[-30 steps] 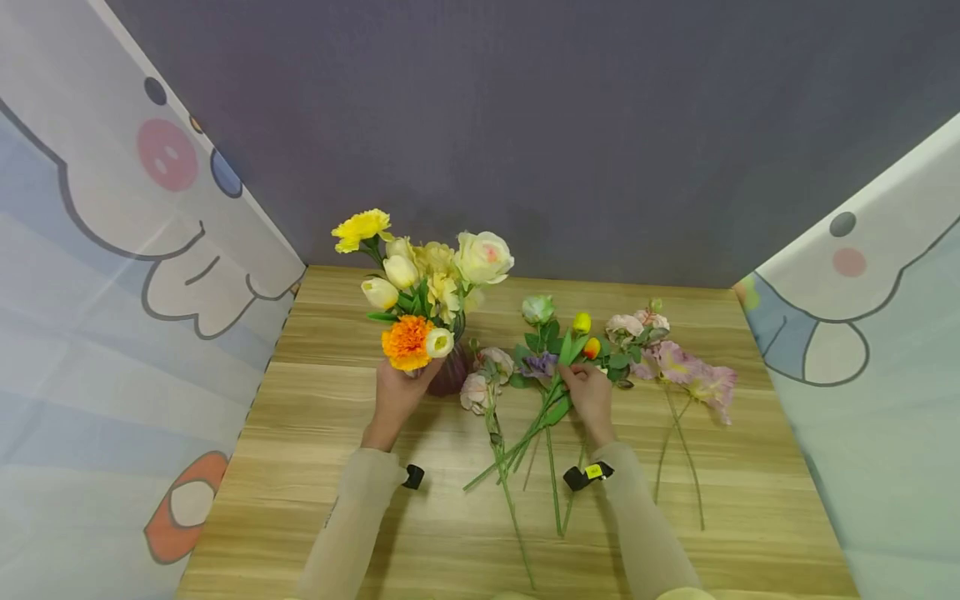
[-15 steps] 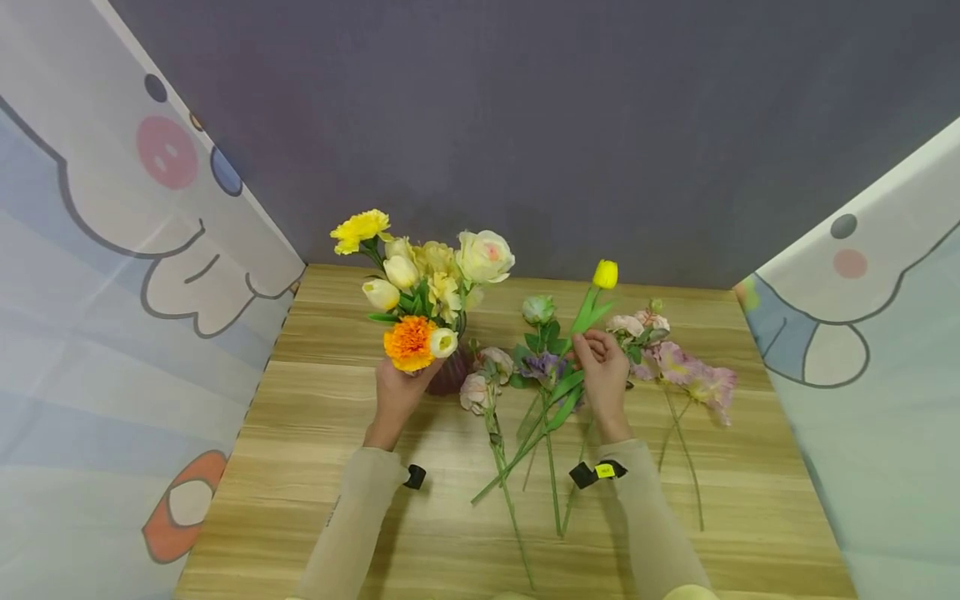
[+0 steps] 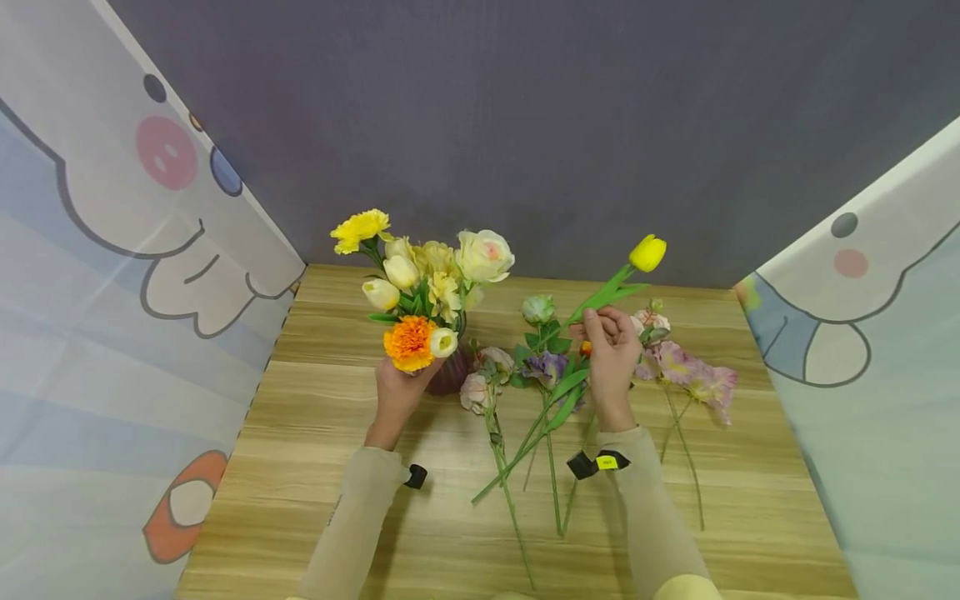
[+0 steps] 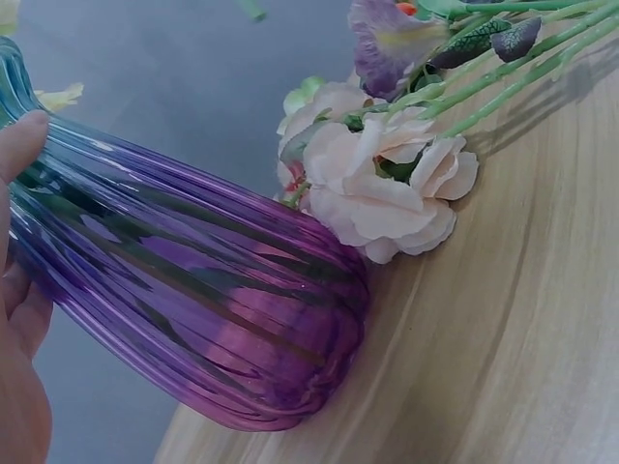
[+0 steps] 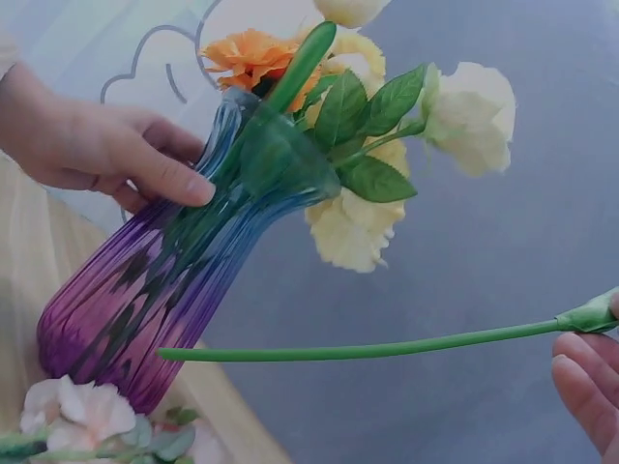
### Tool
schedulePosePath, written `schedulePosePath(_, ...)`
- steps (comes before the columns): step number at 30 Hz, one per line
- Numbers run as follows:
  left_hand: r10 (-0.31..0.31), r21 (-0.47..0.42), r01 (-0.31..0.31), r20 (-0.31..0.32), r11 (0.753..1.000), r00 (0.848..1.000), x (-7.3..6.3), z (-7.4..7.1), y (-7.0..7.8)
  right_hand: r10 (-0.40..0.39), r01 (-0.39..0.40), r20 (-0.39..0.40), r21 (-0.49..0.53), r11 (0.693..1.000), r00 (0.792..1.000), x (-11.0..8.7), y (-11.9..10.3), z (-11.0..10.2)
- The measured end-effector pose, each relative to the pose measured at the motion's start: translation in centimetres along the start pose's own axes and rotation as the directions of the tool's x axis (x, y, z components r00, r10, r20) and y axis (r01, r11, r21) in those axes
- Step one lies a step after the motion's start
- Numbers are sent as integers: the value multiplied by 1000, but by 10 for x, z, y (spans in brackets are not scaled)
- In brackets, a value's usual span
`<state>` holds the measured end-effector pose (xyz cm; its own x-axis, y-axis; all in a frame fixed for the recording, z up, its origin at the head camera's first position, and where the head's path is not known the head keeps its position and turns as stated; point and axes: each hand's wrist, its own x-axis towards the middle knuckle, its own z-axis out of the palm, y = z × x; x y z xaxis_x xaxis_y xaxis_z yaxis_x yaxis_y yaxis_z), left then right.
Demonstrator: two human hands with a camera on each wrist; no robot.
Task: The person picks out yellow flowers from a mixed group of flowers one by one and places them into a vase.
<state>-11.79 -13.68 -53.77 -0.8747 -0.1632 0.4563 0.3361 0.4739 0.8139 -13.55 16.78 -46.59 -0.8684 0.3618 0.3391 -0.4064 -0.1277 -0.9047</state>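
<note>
My left hand (image 3: pixel 400 390) grips the neck of a ribbed glass vase (image 4: pixel 213 280), blue at the top and purple below. In the vase stand an orange carnation (image 3: pixel 408 342), a yellow carnation (image 3: pixel 361 231), a white rose (image 3: pixel 484 257) and several cream tulips (image 3: pixel 401 272). Off to the right, my right hand (image 3: pixel 613 358) pinches a yellow tulip (image 3: pixel 648 252) by its leafy stem, raised above the other flowers. In the right wrist view the cut end of its green stem (image 5: pixel 387 350) points toward the vase, overlapping its lower part.
Loose on the wooden table (image 3: pixel 300 500) lie pale pink roses (image 3: pixel 480 387), a purple flower (image 3: pixel 546 367), a green rose (image 3: pixel 537 309), another leafy tulip stem (image 3: pixel 517 458) and pink-lilac flowers (image 3: pixel 693 375). A grey wall (image 3: pixel 525 125) rises behind; printed cloths hang at both sides.
My right hand has drawn the yellow tulip up out of the loose flowers and moved right, tilting its head rightward. The left hand has stayed at the vase.
</note>
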Motion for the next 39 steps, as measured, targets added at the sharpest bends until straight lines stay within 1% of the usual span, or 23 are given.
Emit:
schedulePosePath(2,1,0,-1,-1,1000,1000,0,0,-1,-20,20,-8,12,1000,1000,2,-3,3)
schedulePosePath(5,9,-4,-9,-1,1000,1000,0,0,-1,-34,37,-37,70,997,999,5,-8,8)
schedulePosePath(8,19,-6,-19,-3,1000,1000,0,0,-2,-64,73,-69,127,989,996,9,-13,13)
schedulePosePath(13,19,-21,-20,-11,1000,1000,0,0,-1,-120,149,-132,240,959,984,15,-24,22)
schedulePosePath(16,19,-28,-19,-18,999,1000,0,0,-1,-152,203,-195,275,940,969,19,-31,27)
schedulePosePath(20,36,-33,-37,-19,999,999,1,1,-2,-185,270,-287,295,916,940,22,-39,35)
schedulePosePath(22,46,-32,-47,-21,998,999,1,2,-2,-201,298,-309,306,904,929,23,-42,39)
schedulePosePath(23,48,-33,-49,-21,998,999,1,2,-3,-210,306,-309,309,900,928,22,-42,41)
schedulePosePath(25,49,-35,-50,-27,998,998,1,2,-3,-233,319,-285,306,897,930,20,-41,45)
schedulePosePath(28,38,-41,-39,-35,998,999,0,2,-2,-280,331,-207,287,899,938,15,-37,53)
schedulePosePath(30,32,-45,-33,-36,998,999,0,2,-2,-317,349,-155,276,895,936,10,-34,58)
schedulePosePath(33,20,-50,-21,-26,999,999,-1,2,-2,-374,384,-90,264,885,923,4,-30,67)
schedulePosePath(35,12,-54,-13,-23,998,1000,-1,2,-1,-411,411,-52,244,879,910,1,-28,74)
schedulePosePath(39,0,-52,-2,-29,999,1000,-1,3,1,-479,473,6,153,868,878,-2,-29,85)
